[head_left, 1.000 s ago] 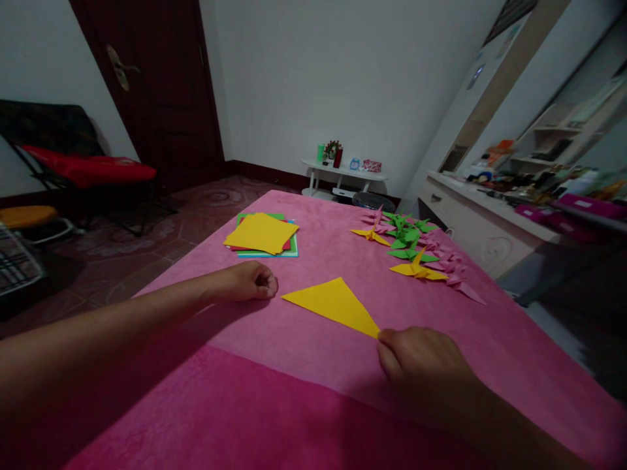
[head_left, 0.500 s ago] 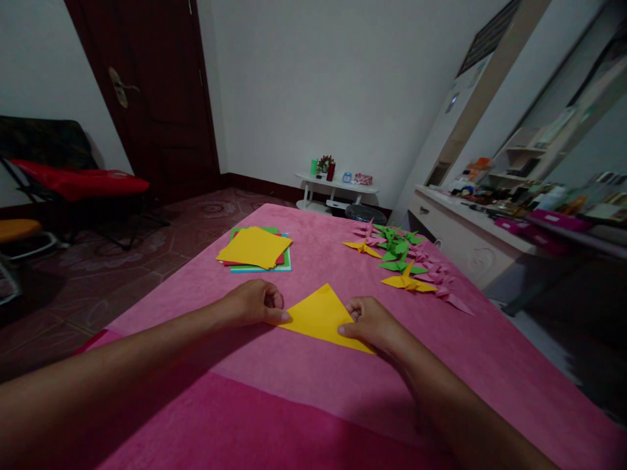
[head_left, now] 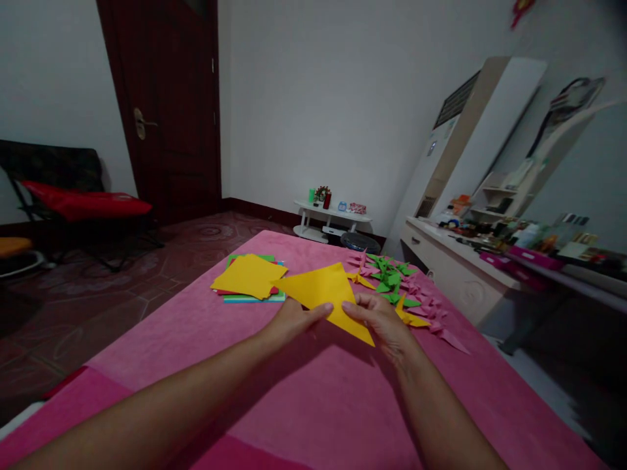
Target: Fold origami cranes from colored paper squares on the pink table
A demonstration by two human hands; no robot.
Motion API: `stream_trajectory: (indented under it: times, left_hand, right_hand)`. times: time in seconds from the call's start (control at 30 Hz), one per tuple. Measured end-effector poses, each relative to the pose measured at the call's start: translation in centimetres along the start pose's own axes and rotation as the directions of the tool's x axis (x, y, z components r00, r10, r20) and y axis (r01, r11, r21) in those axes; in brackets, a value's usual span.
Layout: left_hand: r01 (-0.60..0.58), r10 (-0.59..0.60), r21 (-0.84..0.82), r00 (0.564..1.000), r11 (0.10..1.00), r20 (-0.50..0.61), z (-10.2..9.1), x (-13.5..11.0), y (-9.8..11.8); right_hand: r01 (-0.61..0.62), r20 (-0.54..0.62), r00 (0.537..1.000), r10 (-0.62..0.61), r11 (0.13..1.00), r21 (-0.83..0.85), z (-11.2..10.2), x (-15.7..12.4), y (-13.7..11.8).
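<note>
1. Above the pink desk [head_left: 313, 405], just in front of you, the yellow paper triangle [head_left: 323, 290] is lifted clear of the cloth and tilted. Its long point reaches down to the right.
2. Your left hand [head_left: 290, 321] pinches its lower edge, thumb on top. Your right hand [head_left: 385, 323] pinches the same edge just beside it, fingers closed on the sheet.
3. Judge it as very light and thin. It looks like a folded sheet, so it will likely flop at unsupported corners and crease under a hard squeeze.
4. Hold it near the edges with light fingertips, both hands close together. The surface looks smooth, so a loose pinch may slip.
5. Beyond it, a stack of coloured sheets [head_left: 247, 279] lies to the left, apart from your hands. Folded paper shapes [head_left: 392, 282] lie to the right, near your right hand.
</note>
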State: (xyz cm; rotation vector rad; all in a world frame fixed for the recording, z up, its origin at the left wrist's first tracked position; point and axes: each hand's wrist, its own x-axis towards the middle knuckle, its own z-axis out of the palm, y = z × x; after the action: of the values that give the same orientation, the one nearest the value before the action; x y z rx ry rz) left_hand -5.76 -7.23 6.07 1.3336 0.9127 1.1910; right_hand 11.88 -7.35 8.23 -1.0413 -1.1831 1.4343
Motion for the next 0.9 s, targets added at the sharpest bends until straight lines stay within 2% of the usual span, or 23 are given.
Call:
stream_trajectory:
  times: [0.1, 0.17, 0.2, 0.27, 0.37, 0.4, 0.5, 0.77, 0.9]
  left_hand:
    - [-0.016, 0.013, -0.025, 0.990, 1.000, -0.142, 0.5, 1.0, -0.8]
    - [-0.026, -0.013, -0.140, 0.962, 0.990, -0.272, 0.6, 1.4, -1.6]
    - [-0.034, -0.032, -0.200, 0.948, 0.979, -0.317, 0.7, 1.5, -1.9]
    - [-0.056, -0.055, -0.296, 0.933, 0.954, -0.354, 1.1, 1.4, -2.5]
    - [-0.110, -0.010, -0.349, 0.946, 0.931, -0.324, 2.0, 0.9, -3.0]
    - [-0.136, 0.023, -0.345, 0.950, 0.929, -0.312, 2.3, 0.6, -3.0]
    - [-0.177, 0.087, -0.290, 0.951, 0.941, -0.296, 2.8, 0.1, -3.1]
    - [-0.140, 0.092, -0.151, 0.954, 0.979, -0.286, 2.8, -0.6, -2.5]
    - [-0.116, 0.094, -0.089, 0.969, 0.989, -0.227, 3.0, -0.8, -2.8]
  right_hand:
    - [0.090, -0.117, 0.991, -0.069, 0.979, 0.185, -0.6, 0.2, 0.8]
    - [0.157, -0.223, 0.970, -0.093, 0.944, 0.290, -0.7, 0.6, 2.2]
    - [0.157, -0.231, 0.969, -0.091, 0.946, 0.283, -0.5, 0.7, 3.1]
    - [0.089, -0.127, 0.989, -0.069, 0.983, 0.157, 0.5, 0.9, 4.9]
    - [0.110, -0.015, 0.994, -0.110, 0.994, -0.001, 2.6, 0.9, 6.4]
    - [0.142, -0.022, 0.990, -0.143, 0.989, -0.035, 3.3, 0.8, 6.5]
    - [0.243, -0.140, 0.959, -0.248, 0.969, -0.051, 4.6, 0.5, 6.4]
    - [0.328, -0.227, 0.922, -0.315, 0.945, 0.020, 4.1, 0.3, 7.4]
    - [0.294, -0.236, 0.930, -0.282, 0.956, 0.016, 4.1, 0.4, 8.1]
